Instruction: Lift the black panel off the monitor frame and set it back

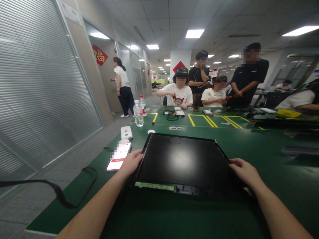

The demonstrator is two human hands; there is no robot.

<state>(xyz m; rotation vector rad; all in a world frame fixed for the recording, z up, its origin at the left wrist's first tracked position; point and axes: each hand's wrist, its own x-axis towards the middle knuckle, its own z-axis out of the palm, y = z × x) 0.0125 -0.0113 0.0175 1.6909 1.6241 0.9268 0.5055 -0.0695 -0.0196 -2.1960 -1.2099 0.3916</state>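
Both hands are on the screen (183, 162), which lies flat on the green surface (261, 149) right in front. Left hand (131, 162) grips its left edge, fingers curled round it; right hand (245, 172) clasps the right edge. A phone (119, 156) sits just left of the left hand, water bottles (138, 113) further back.

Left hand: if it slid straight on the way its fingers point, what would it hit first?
The left hand points up and rightward, fingertips already at the left edge of the black panel. Going on, it would probably meet that panel first, though depth is unclear.
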